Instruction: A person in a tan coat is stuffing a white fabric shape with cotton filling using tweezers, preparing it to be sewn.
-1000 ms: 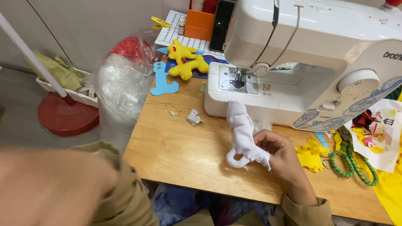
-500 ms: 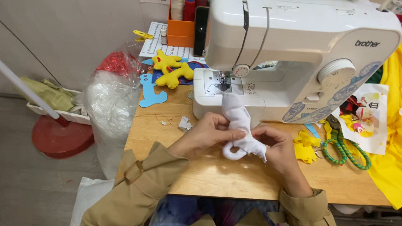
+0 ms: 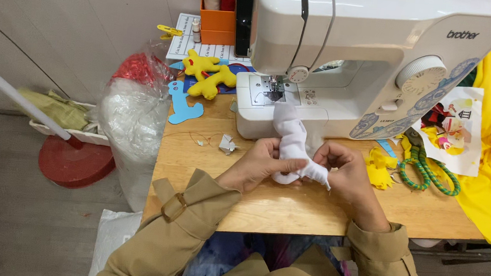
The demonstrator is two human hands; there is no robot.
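On the bench (image 3: 310, 210), in front of the white sewing machine (image 3: 368, 66), you are holding a small white cloth piece (image 3: 293, 144) with both hands. Its top end is leaning on the machine's base and its curled bottom end is sitting between your hands. Your left hand (image 3: 258, 167) is pinching the middle of it, thumb on top, in a narrow grip. Your right hand (image 3: 345, 175) is closing on the curled end, fingers tight. I think you are working the shape with your fingers, so go slowly, keep both grips soft, and keep the cloth low over the bench. Half a second ago your hands were in the same spots on the cloth, and it is hardly moving. The green scissors (image 3: 430, 170) are lying well to the right.
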